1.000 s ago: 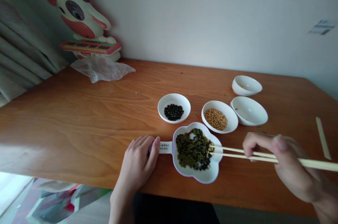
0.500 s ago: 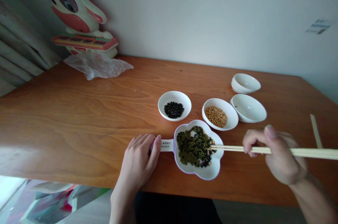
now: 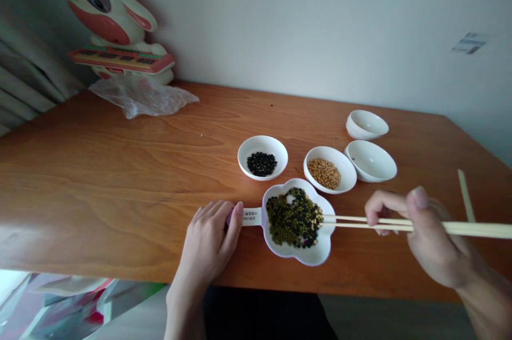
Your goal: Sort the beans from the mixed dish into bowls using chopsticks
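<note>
My left hand (image 3: 214, 236) is closed round the handle of a flower-shaped dish (image 3: 318, 255), white with a lilac rim and a printed label on the handle. Mixed green and black beans (image 3: 294, 217) cover much of its inside, with a few pale beans at the right. Between the fingers of my right hand (image 3: 428, 238) are pale chopsticks (image 3: 466, 229). Their slightly parted tips reach over the dish's right side, at the beans. Behind the dish stand a white bowl (image 3: 245, 161) of black beans and a white bowl (image 3: 347, 184) of yellow soybeans.
Two more white bowls (image 3: 378, 165) (image 3: 368, 125) stand at the back right, one with a dark speck inside. A pale strip (image 3: 466, 196) lies at the right. A crumpled plastic bag (image 3: 146, 99) and a cow-shaped toy keyboard (image 3: 120, 60) are at the back left.
The chopstick tips have spread slightly apart, and my right hand has shifted a little. My left hand stays on the dish handle. The whole view has shifted slightly.
</note>
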Action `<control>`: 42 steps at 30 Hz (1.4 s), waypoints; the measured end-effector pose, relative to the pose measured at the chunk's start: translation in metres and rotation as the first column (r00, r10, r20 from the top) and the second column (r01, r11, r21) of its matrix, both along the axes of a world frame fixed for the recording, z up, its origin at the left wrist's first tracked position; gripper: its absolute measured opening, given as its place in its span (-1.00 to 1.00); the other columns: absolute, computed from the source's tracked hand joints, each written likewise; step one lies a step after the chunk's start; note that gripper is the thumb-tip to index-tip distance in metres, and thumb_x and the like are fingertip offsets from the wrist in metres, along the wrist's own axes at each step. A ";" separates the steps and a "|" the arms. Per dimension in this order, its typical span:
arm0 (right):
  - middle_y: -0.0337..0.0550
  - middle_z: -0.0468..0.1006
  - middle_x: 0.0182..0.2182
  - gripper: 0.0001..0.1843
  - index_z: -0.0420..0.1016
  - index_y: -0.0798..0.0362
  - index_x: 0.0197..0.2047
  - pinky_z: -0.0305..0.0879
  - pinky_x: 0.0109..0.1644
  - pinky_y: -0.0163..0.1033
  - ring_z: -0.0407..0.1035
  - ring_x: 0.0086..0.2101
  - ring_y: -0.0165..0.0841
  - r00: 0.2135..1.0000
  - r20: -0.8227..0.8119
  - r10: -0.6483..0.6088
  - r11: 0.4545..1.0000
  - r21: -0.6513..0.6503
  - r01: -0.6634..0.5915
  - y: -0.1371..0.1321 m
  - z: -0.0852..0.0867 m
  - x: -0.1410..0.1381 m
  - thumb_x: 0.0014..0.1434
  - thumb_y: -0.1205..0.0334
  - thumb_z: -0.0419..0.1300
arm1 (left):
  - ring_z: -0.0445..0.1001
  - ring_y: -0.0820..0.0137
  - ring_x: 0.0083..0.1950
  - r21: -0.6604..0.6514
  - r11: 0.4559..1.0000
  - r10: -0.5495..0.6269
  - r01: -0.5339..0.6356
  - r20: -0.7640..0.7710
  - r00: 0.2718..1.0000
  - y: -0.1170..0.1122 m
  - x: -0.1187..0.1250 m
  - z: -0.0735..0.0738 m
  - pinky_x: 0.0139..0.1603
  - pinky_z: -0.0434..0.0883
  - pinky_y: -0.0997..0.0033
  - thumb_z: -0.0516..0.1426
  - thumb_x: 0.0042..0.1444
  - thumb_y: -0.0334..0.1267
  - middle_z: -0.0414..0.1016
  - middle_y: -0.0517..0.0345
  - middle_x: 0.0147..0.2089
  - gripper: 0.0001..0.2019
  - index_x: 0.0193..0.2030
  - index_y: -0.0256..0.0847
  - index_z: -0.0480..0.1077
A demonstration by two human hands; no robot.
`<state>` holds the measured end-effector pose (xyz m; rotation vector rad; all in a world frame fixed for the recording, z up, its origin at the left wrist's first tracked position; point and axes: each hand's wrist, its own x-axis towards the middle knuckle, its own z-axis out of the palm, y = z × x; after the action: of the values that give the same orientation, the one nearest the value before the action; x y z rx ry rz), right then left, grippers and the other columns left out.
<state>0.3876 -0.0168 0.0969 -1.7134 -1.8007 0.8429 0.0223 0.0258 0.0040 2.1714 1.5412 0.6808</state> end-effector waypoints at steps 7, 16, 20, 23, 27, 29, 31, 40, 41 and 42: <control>-0.17 0.43 -0.47 -0.13 0.45 -0.06 -0.38 0.16 -0.24 -0.11 0.34 -0.39 -0.25 0.997 -0.079 0.015 1.000 0.002 -0.015 -0.009 -0.005 -0.006 0.45 -0.26 -0.55 | 0.36 0.25 -0.29 0.013 1.000 0.002 -0.002 -0.013 1.000 0.001 0.000 0.000 -0.18 0.23 0.25 -0.07 0.53 -0.08 0.42 0.14 -0.35 -0.62 -0.36 -0.11 0.23; -0.18 0.44 -0.50 -0.15 0.47 -0.07 -0.39 0.15 -0.27 -0.10 0.33 -0.43 -0.25 0.989 -0.147 -0.007 0.999 0.051 0.015 -0.009 -0.015 -0.010 0.45 -0.30 -0.47 | 0.37 0.25 -0.30 0.028 1.000 -0.003 0.004 -0.014 1.000 0.000 0.000 0.000 -0.19 0.24 0.26 -0.07 0.53 -0.08 0.42 0.14 -0.35 -0.62 -0.36 -0.10 0.23; -0.19 0.42 -0.52 -0.16 0.47 -0.07 -0.40 0.16 -0.30 -0.12 0.32 -0.44 -0.28 0.984 -0.179 -0.005 0.999 0.052 0.015 -0.007 -0.018 -0.009 0.46 -0.30 -0.46 | 0.37 0.26 -0.29 0.026 1.000 -0.002 0.002 -0.014 1.000 0.000 -0.001 0.000 -0.19 0.24 0.26 -0.07 0.53 -0.08 0.42 0.14 -0.35 -0.62 -0.36 -0.10 0.23; -0.17 0.45 -0.50 -0.14 0.48 -0.05 -0.40 0.19 -0.31 -0.12 0.34 -0.43 -0.27 0.981 -0.193 -0.010 0.998 0.062 0.022 -0.006 -0.020 -0.007 0.45 -0.29 -0.48 | 0.38 0.25 -0.28 0.019 1.000 0.000 0.000 -0.013 1.000 0.000 -0.002 -0.001 -0.18 0.25 0.26 -0.07 0.53 -0.09 0.43 0.14 -0.34 -0.63 -0.36 -0.11 0.23; -0.14 0.46 -0.49 -0.10 0.49 -0.04 -0.40 0.23 -0.30 -0.11 0.36 -0.43 -0.25 0.981 -0.192 -0.026 0.996 0.075 0.041 -0.005 -0.020 -0.005 0.42 -0.33 -0.51 | 0.37 0.26 -0.29 0.017 1.000 0.002 -0.002 -0.015 1.000 0.001 -0.002 -0.001 -0.19 0.24 0.27 -0.07 0.53 -0.09 0.43 0.14 -0.35 -0.63 -0.36 -0.11 0.24; -0.13 0.45 -0.51 -0.06 0.49 -0.03 -0.41 0.25 -0.33 -0.11 0.35 -0.45 -0.25 0.980 -0.194 -0.036 0.995 0.082 0.052 -0.004 -0.019 -0.005 0.40 -0.36 -0.54 | 0.37 0.26 -0.29 0.020 1.000 0.002 -0.001 -0.013 1.000 0.001 -0.001 -0.001 -0.19 0.24 0.26 -0.07 0.53 -0.09 0.43 0.14 -0.35 -0.63 -0.36 -0.11 0.24; -0.12 0.44 -0.52 -0.04 0.48 -0.03 -0.43 0.25 -0.35 -0.10 0.34 -0.46 -0.25 0.980 -0.197 -0.040 0.994 0.095 0.060 -0.003 -0.019 -0.005 0.38 -0.37 -0.56 | 0.37 0.26 -0.28 0.021 1.000 0.000 0.000 -0.011 1.000 0.001 -0.001 0.000 -0.19 0.25 0.26 -0.06 0.53 -0.10 0.43 0.14 -0.35 -0.63 -0.36 -0.10 0.23; -0.11 0.49 -0.52 -0.09 0.51 -0.01 -0.43 0.26 -0.35 -0.11 0.39 -0.47 -0.25 0.985 -0.174 0.011 0.991 0.130 0.012 0.000 -0.018 -0.008 0.42 -0.35 -0.46 | 0.38 0.25 -0.29 0.019 1.000 0.003 -0.002 -0.013 1.000 0.001 -0.001 -0.001 -0.19 0.25 0.26 -0.07 0.52 -0.09 0.43 0.13 -0.35 -0.63 -0.36 -0.10 0.23; -0.11 0.50 -0.52 -0.09 0.51 -0.01 -0.43 0.26 -0.36 -0.11 0.39 -0.46 -0.25 0.985 -0.171 0.011 0.991 0.133 0.012 0.000 -0.018 -0.008 0.42 -0.34 -0.46 | 0.38 0.25 -0.29 0.020 1.000 0.003 -0.003 -0.012 1.000 0.001 -0.001 -0.001 -0.19 0.25 0.26 -0.07 0.52 -0.09 0.43 0.12 -0.35 -0.63 -0.36 -0.10 0.24; -0.11 0.50 -0.52 -0.09 0.52 -0.01 -0.43 0.25 -0.36 -0.11 0.39 -0.46 -0.24 0.986 -0.167 0.011 0.991 0.135 0.012 0.001 -0.019 -0.008 0.43 -0.34 -0.46 | 0.38 0.25 -0.30 0.021 1.000 0.003 -0.003 -0.012 1.000 0.001 -0.001 -0.001 -0.19 0.26 0.26 -0.07 0.52 -0.09 0.44 0.12 -0.35 -0.63 -0.36 -0.10 0.24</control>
<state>0.3794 -0.0159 0.0784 -1.5113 -1.7046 0.8180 0.0209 0.0268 0.0033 2.1930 1.5507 0.6893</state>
